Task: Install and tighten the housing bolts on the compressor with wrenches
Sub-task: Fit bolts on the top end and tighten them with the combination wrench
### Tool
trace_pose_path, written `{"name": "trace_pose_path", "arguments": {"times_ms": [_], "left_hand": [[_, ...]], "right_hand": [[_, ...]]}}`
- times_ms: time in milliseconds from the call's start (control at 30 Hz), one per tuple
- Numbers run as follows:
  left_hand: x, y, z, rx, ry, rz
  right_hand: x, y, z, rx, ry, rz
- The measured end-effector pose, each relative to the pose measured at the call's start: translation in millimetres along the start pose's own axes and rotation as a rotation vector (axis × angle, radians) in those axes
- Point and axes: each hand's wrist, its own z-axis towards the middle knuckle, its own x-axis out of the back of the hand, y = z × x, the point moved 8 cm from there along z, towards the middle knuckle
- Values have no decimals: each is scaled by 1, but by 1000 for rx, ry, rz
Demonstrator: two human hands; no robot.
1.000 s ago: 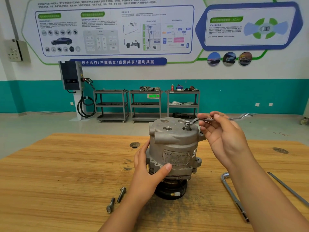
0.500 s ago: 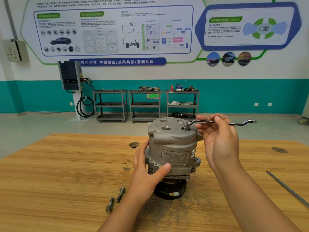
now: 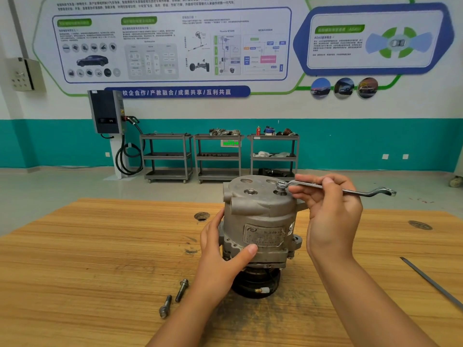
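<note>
A grey metal compressor (image 3: 258, 211) stands upright on its black pulley on the wooden table (image 3: 100, 259). My left hand (image 3: 220, 256) grips its left side, thumb across the front below the label. My right hand (image 3: 328, 209) holds a slim silver ring wrench (image 3: 350, 191) by the shaft. The wrench's ring end sits on a bolt (image 3: 281, 187) at the right of the compressor's top face. Its handle points right, roughly level. Two loose bolts (image 3: 172, 298) lie on the table in front of my left forearm.
A long thin metal rod (image 3: 433, 283) lies at the table's right edge. Two round holes (image 3: 201, 216) mark the tabletop. Three grey shelf carts (image 3: 218, 156) and a wall charger (image 3: 107, 112) stand against the far wall.
The wrench handle has swung a little to the right and down with my right hand. The view shifted, so the L-shaped tool at the right is out of sight. My left hand stays put.
</note>
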Motion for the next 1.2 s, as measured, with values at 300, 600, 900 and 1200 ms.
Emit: {"name": "trace_pose_path", "arguments": {"times_ms": [300, 600, 900, 1200], "left_hand": [[0, 0, 0, -5, 5, 8], [0, -2, 1, -11, 12, 11], [0, -1, 0, -1, 5, 2], [0, -1, 0, 7, -1, -10]], "right_hand": [[-8, -20, -13, 321, -87, -374], [-30, -35, -28, 670, -231, -702], [-19, -25, -6, 278, -149, -382], [0, 8, 17, -251, -61, 141]]}}
